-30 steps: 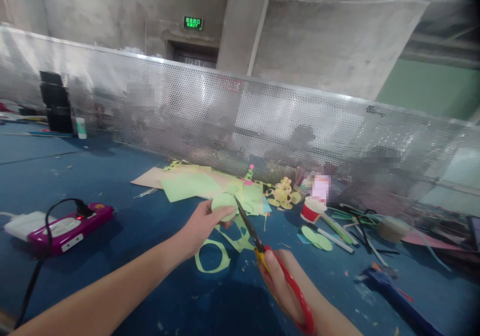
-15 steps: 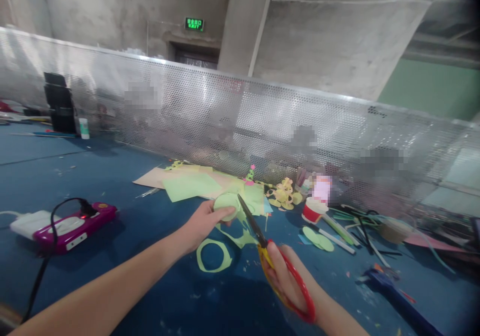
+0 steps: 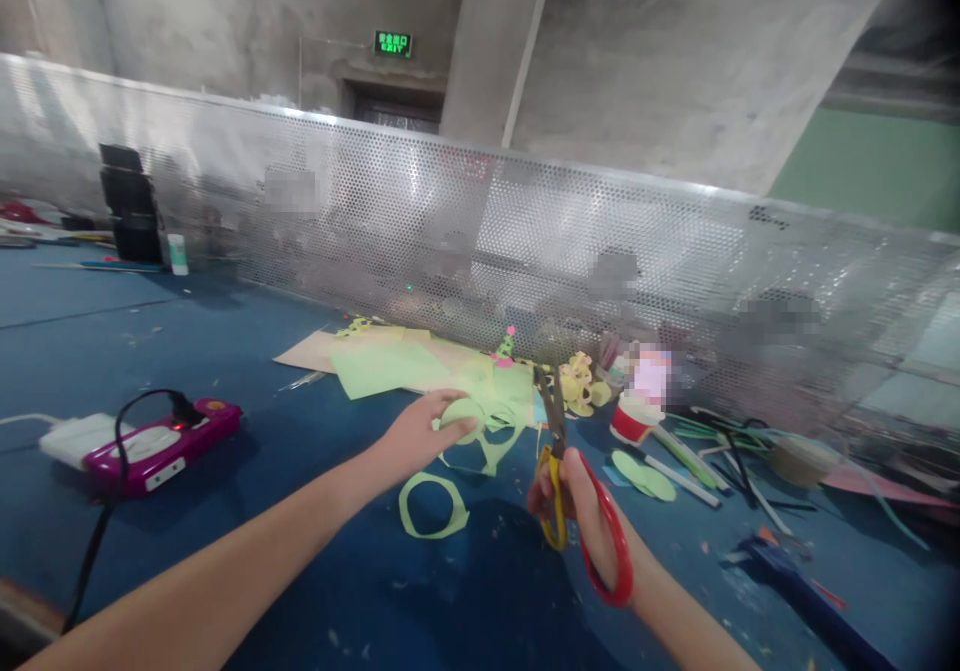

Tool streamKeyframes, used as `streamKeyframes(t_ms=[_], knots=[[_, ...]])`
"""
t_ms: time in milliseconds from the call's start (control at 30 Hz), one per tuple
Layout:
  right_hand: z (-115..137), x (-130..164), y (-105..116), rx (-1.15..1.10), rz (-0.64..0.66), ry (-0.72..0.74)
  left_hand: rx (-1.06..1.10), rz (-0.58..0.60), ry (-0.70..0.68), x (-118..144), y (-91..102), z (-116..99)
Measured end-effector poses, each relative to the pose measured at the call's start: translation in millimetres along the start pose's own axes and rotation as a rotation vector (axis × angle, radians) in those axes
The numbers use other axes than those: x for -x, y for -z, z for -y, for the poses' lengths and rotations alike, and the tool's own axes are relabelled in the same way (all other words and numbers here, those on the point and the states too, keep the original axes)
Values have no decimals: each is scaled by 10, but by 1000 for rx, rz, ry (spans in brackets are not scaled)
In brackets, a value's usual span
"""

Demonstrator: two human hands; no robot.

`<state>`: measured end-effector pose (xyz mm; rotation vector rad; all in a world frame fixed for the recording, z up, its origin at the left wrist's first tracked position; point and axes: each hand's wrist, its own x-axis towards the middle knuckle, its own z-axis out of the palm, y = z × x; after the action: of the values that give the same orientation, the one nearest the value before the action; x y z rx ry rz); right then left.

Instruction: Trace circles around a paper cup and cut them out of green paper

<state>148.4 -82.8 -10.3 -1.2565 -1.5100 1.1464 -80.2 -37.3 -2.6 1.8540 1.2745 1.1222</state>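
Note:
My left hand (image 3: 431, 429) pinches a round light-green paper disc (image 3: 460, 417) between thumb and fingers. Around and below that disc sit curved green paper scraps (image 3: 491, 454), partly behind the hand. A cut-out green paper ring (image 3: 407, 507) lies flat on the blue table just below it. In my right hand (image 3: 581, 486) are scissors (image 3: 553, 421) with red and yellow handles, blades pointing up and a little apart, clear of the paper. Green sheets (image 3: 386, 369) lie beyond my left hand.
A purple power strip (image 3: 161, 451) with a black cable sits at left. To the right stand a red-and-white paper cup (image 3: 636, 419), green paper ovals (image 3: 643, 475) and a dark-blue-handled tool (image 3: 806, 591). A perforated metal screen (image 3: 420, 221) borders the table's far side.
The scissors have moved right and up, away from the paper, and their handles have spread. A green scrap has dropped lower beside the disc, which my left hand still holds.

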Motion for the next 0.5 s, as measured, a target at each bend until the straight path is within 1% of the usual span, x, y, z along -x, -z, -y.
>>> streamKeyframes(t_ms=[33,100,200,267,333,400,500], knots=[[3,-12,12,48,-24,-11,-98,13,-13,-10,8,14],[-11,-48,53,183,-72,-12,-237,67,3,-26,17,55],[-50,-122,136,442,-196,37,-366,179,35,-32,10,132],[-60,-167,183,576,-243,46,-463,235,0,-31,-2,178],[-58,-199,213,644,-241,51,-581,233,-36,-35,-14,212],[-64,-219,231,690,-235,57,-673,197,-39,-47,-16,236],[-124,-244,254,753,-235,74,-727,143,-17,-71,16,263]])
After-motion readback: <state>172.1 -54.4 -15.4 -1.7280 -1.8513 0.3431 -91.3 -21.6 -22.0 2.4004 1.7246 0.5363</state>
